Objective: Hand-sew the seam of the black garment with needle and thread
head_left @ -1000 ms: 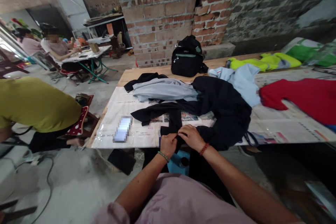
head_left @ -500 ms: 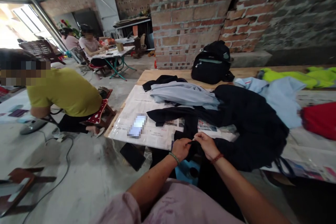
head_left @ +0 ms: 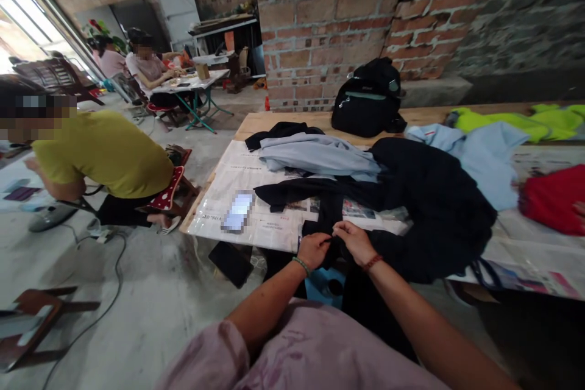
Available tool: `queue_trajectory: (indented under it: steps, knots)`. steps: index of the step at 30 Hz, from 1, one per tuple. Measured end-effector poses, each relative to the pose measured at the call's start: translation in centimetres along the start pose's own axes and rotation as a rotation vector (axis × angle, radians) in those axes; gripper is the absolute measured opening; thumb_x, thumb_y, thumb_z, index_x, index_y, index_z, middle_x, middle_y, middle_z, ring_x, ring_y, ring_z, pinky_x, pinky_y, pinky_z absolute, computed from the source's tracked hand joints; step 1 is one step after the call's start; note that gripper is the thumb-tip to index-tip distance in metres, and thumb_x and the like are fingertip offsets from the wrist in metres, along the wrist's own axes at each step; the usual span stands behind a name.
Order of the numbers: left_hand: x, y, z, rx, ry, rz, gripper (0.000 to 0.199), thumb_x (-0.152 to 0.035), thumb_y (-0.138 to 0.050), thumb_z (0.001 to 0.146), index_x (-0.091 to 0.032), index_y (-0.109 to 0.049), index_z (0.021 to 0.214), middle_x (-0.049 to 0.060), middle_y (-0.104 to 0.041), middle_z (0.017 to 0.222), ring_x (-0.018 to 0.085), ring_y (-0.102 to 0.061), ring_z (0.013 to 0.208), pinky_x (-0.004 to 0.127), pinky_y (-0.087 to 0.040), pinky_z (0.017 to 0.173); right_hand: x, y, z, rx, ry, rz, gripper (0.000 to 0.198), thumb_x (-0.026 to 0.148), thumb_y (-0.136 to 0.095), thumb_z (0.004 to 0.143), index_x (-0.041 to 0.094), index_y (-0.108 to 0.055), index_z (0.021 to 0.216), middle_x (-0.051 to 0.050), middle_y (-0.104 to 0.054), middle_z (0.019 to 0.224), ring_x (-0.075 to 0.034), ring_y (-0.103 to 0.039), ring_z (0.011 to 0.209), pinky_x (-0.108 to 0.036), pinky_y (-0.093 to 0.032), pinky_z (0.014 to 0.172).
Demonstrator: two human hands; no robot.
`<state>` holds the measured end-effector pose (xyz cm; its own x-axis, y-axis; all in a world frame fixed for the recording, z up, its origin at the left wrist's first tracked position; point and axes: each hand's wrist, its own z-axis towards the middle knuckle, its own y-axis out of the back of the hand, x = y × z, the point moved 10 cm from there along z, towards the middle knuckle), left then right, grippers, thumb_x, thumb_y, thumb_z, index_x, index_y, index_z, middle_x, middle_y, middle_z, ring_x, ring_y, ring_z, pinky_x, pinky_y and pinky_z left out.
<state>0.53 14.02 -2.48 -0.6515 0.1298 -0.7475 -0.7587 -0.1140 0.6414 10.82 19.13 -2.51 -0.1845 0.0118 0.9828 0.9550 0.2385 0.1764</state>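
At the near edge of the table my left hand, with a green bead bracelet, is closed on an edge of a black garment. Close by on the right, my right hand, wearing a reddish bracelet, has thumb and fingertips pinched together just above the same cloth. Whatever sits in that pinch is too small to make out. The dark cloth spreads in a heap to the right, with strips of it reaching left. A light grey-blue garment lies behind it.
A lit phone lies on the paper-covered table. A black backpack, a light blue garment, red cloth and yellow-green clothing lie beyond. On the left sits a person in a yellow-green top.
The camera view has shifted slightly, so the scene sits a little higher and further left. My hands stay close together at the black cloth; the right fingertips have moved slightly.
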Motion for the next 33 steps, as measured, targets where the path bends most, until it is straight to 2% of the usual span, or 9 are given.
queue_trajectory:
  steps: [5,9,15,18,24,29,33]
  knots:
    - [0.1,0.1,-0.2,0.016,-0.004,0.048,0.022,-0.014,-0.051,0.074,-0.021,-0.063,0.091,0.001,-0.066,0.091,0.013,-0.059,0.086,0.026,-0.045,0.081,-1.7,0.1,0.5,-0.038,-0.166,0.289,0.019,0.030,-0.062,0.054,0.016,-0.053,0.062,0.003,-0.053,0.053,-0.009,-0.049,0.051,-0.024,-0.040,0.055]
    - [-0.3,-0.2,-0.3,0.070,-0.066,0.061,0.020,-0.013,-0.052,0.074,-0.021,-0.064,0.088,0.000,-0.067,0.086,0.013,-0.059,0.083,0.025,-0.044,0.081,-2.3,2.4,1.0,-0.095,-0.275,0.435,0.026,0.029,-0.068,0.050,0.016,-0.050,0.063,0.005,-0.051,0.048,-0.007,-0.046,0.044,-0.020,-0.037,0.045]
    - [-0.3,0.2,0.1,0.049,-0.058,-0.016,0.019,-0.013,-0.052,0.075,-0.018,-0.064,0.088,0.002,-0.066,0.086,0.013,-0.059,0.082,0.024,-0.046,0.078,1.2,4.7,1.1,-0.062,-0.174,0.548,0.036,0.042,-0.066,0.059,0.020,-0.044,0.078,0.002,-0.062,0.070,-0.008,-0.054,0.045,-0.017,-0.035,0.037]
    - [-0.6,0.4,0.3,0.047,-0.063,-0.025,0.019,-0.014,-0.051,0.075,-0.018,-0.064,0.088,0.003,-0.066,0.086,0.013,-0.059,0.082,0.025,-0.046,0.078,3.3,5.8,1.1,-0.043,-0.137,0.629,0.034,0.043,-0.062,0.065,0.023,-0.041,0.082,0.006,-0.060,0.062,-0.009,-0.054,0.042,-0.018,-0.038,0.036]
    - [-0.8,0.6,0.5,0.051,-0.054,-0.016,0.018,-0.020,-0.050,0.077,-0.018,-0.064,0.088,0.002,-0.066,0.085,0.013,-0.059,0.080,0.025,-0.047,0.076,5.4,9.4,1.5,-0.099,-0.091,0.723,0.015,0.029,-0.059,0.073,0.021,-0.049,0.080,0.006,-0.056,0.057,-0.007,-0.055,0.046,-0.019,-0.045,0.044]
    - [-0.6,0.8,0.5,0.045,-0.003,-0.067,0.016,-0.021,-0.054,0.074,-0.017,-0.064,0.085,0.002,-0.066,0.083,0.013,-0.059,0.079,0.026,-0.047,0.075,5.5,9.4,0.9,-0.050,-0.091,0.697,0.014,0.025,-0.061,0.070,0.018,-0.054,0.079,0.003,-0.057,0.060,-0.008,-0.056,0.047,-0.021,-0.048,0.048]
    - [-0.2,1.1,0.2,0.060,0.078,-0.139,0.017,-0.022,-0.058,0.069,-0.017,-0.064,0.084,0.001,-0.066,0.081,0.013,-0.059,0.076,0.026,-0.048,0.074,5.2,8.2,-0.2,-0.053,-0.058,0.636,0.019,0.032,-0.058,0.071,0.020,-0.052,0.085,0.004,-0.057,0.063,-0.008,-0.055,0.047,-0.022,-0.046,0.047]
